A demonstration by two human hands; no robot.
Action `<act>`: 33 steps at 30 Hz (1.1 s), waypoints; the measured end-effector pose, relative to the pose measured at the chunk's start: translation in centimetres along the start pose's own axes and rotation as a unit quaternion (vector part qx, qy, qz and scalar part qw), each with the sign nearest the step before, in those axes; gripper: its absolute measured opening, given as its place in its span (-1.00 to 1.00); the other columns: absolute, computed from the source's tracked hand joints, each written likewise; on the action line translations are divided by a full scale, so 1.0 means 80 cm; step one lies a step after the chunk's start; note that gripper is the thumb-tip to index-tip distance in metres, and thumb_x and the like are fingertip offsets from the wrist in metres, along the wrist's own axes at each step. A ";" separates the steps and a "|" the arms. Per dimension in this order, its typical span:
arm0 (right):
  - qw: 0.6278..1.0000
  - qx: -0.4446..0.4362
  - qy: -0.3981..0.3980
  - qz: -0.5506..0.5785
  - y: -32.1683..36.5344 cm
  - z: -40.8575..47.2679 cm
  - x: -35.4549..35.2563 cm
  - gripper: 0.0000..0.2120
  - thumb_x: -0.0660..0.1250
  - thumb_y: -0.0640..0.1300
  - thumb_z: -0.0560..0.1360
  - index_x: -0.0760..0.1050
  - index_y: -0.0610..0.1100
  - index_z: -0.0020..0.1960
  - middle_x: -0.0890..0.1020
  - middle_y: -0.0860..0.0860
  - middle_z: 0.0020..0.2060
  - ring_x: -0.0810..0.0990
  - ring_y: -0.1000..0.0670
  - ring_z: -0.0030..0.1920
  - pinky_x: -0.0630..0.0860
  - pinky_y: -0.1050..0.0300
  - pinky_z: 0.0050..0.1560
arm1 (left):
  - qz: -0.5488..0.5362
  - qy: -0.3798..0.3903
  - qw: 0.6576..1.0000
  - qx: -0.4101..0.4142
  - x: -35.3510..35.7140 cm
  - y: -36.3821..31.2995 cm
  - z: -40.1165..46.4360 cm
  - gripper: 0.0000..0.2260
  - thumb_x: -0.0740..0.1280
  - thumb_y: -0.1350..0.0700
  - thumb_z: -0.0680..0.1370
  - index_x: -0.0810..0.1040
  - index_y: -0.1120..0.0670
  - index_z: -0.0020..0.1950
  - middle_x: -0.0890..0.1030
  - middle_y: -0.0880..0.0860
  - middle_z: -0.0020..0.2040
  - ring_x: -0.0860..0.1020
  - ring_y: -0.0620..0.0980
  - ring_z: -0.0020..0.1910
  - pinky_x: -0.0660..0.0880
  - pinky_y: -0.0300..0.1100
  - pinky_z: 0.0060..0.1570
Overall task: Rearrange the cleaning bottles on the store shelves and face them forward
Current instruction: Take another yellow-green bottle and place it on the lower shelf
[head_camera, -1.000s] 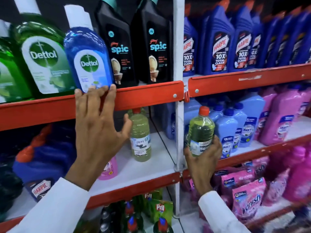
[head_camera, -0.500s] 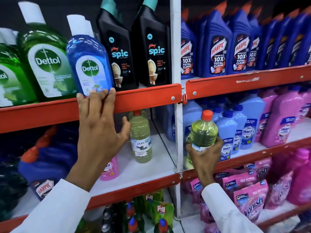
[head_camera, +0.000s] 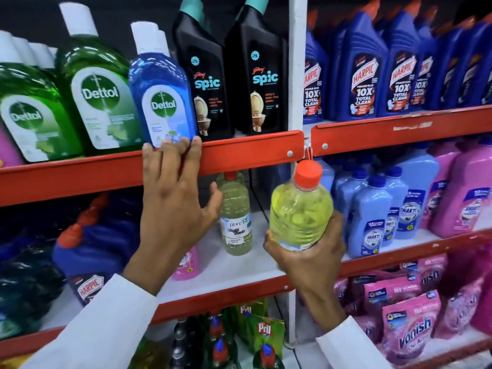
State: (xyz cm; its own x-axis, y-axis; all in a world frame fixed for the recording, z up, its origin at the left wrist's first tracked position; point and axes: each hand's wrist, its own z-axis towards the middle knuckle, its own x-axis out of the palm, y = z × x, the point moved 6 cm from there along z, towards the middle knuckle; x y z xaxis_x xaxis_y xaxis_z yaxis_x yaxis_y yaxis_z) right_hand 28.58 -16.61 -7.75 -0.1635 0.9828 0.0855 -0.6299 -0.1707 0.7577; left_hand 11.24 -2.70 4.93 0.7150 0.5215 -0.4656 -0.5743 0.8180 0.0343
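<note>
Gripping the yellow-green bottle [head_camera: 300,214] low around its body, the right hand [head_camera: 308,259] holds it upright at centre right of the frame, in front of the white shelf upright [head_camera: 296,75], red cap on top. The left hand [head_camera: 173,206] lies open and flat at centre frame, its fingertips [head_camera: 170,143] touching the foot of the blue Dettol bottle [head_camera: 162,94] where it meets the red shelf lip [head_camera: 239,153]; it clasps nothing. A matching pale bottle [head_camera: 235,222] stands on the middle shelf between the two hands, label forward. The held bottle looks like thin clear plastic nearly full of liquid, so probably fairly heavy, a little squashy and smooth; a wrap around the waist suits it better than the cap. Its label sits under the fingers, so its facing is hard to tell.
</note>
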 end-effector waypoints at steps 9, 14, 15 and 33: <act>0.994 0.058 0.095 -0.009 -0.027 -0.037 0.103 -0.21 0.61 0.15 0.03 0.34 0.05 0.15 0.58 0.20 -0.11 0.59 0.24 -0.19 0.48 0.37 -0.20 | 0.020 0.018 0.999 0.031 -0.007 0.006 0.001 -0.35 0.35 0.06 0.46 0.35 0.19 0.54 0.48 0.20 0.35 0.42 0.23 0.39 0.15 0.24 0.59; 0.989 0.086 0.115 -0.028 -0.057 -0.039 0.134 -0.21 0.64 0.16 0.00 0.30 0.11 0.10 0.60 0.17 -0.13 0.60 0.25 -0.19 0.41 0.52 -0.28 | 0.016 0.013 0.999 0.035 -0.009 0.005 0.000 -0.34 0.35 0.07 0.45 0.34 0.19 0.55 0.48 0.19 0.35 0.35 0.18 0.39 0.15 0.23 0.60; 0.989 0.089 0.116 -0.029 -0.061 -0.040 0.137 -0.21 0.64 0.16 -0.01 0.28 0.14 0.09 0.58 0.19 -0.14 0.60 0.24 -0.20 0.40 0.52 -0.27 | 0.016 0.011 0.999 0.036 -0.009 0.005 -0.001 -0.33 0.36 0.08 0.44 0.34 0.19 0.55 0.48 0.19 0.35 0.34 0.18 0.39 0.15 0.23 0.60; 0.993 -0.022 0.046 -0.102 0.000 -0.050 0.121 -0.02 0.63 0.13 0.24 0.22 -0.10 0.50 0.38 -0.09 0.39 0.34 -0.08 0.40 0.41 -0.09 0.34 | -0.050 -0.033 0.998 0.026 -0.037 0.051 -0.021 -0.48 0.36 0.03 0.48 0.50 0.11 0.44 0.50 0.11 0.45 0.41 0.13 0.50 0.25 0.19 0.56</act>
State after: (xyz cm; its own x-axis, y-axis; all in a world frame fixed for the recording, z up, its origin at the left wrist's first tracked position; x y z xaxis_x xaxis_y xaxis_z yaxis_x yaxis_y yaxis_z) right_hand 23.96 -7.38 -9.54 -0.0962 0.9870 -0.1290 -0.6893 0.0274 0.7240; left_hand 6.11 -1.28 4.96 0.7931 0.4499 -0.4107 -0.4785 0.8773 0.0370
